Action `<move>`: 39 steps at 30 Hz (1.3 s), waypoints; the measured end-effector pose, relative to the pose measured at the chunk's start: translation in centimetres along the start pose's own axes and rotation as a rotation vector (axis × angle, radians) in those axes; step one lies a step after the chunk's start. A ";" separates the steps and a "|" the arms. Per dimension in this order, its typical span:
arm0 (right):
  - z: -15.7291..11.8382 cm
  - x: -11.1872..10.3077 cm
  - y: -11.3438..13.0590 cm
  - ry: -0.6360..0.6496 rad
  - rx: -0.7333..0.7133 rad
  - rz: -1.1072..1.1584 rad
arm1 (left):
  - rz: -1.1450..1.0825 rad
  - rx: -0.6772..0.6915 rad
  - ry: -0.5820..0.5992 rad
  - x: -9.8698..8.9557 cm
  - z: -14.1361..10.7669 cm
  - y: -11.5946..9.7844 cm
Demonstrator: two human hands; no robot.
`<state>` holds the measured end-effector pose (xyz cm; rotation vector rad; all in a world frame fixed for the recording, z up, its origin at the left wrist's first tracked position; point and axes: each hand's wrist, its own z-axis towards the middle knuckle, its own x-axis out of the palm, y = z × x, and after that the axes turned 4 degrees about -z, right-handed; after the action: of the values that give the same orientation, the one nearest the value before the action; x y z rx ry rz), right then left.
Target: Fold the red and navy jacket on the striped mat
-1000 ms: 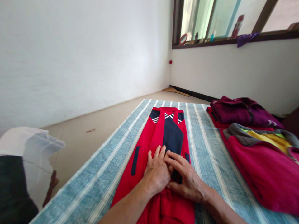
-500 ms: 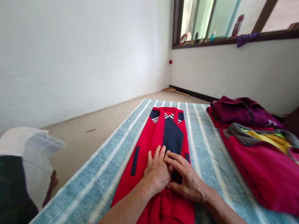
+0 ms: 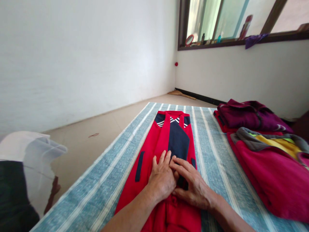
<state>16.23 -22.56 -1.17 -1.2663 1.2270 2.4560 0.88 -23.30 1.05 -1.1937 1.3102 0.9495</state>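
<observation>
The left hand (image 3: pixel 161 180) and the right hand (image 3: pixel 195 187) are laid close together on a red cotton shirt with a navy front panel (image 3: pixel 178 138), which lies directly beneath them and stretches ahead of them, flat on a blue-and-white striped mat (image 3: pixel 212 161). The fingers (image 3: pixel 166 158) are slightly curled against the lower end of the navy panel; whether any cloth is pinched between them cannot be told. To the right of the hands, a folded plum-purple garment (image 3: pixel 251 116) and a magenta fleece jacket with grey trim (image 3: pixel 270 174) are placed on the mat. Uneven pressure from the hands could be judged likely to drag the shirt out of line and crease the panel. The mat might also be shifted on the beige tiled floor (image 3: pixel 96 129) if the shirt were pulled sideways.
</observation>
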 end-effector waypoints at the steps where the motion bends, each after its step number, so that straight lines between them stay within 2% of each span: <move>1: 0.0 0.0 0.0 0.000 0.000 0.001 | -0.005 -0.001 0.000 0.0 0.0 0.0; 20: 0.1 -0.1 0.2 -0.009 -0.004 0.025 | -0.010 0.006 -0.005 0.1 0.0 0.1; 29: 0.0 -0.1 0.1 -0.016 -0.012 0.026 | -0.021 0.001 0.020 -0.6 -0.1 -0.1; 39: 0.0 0.0 0.1 -0.018 -0.002 0.020 | -0.017 0.001 0.002 -0.1 0.0 0.0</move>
<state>16.20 -22.60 -1.07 -1.2351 1.2388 2.4783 0.83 -23.33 1.15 -1.2038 1.3002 0.9348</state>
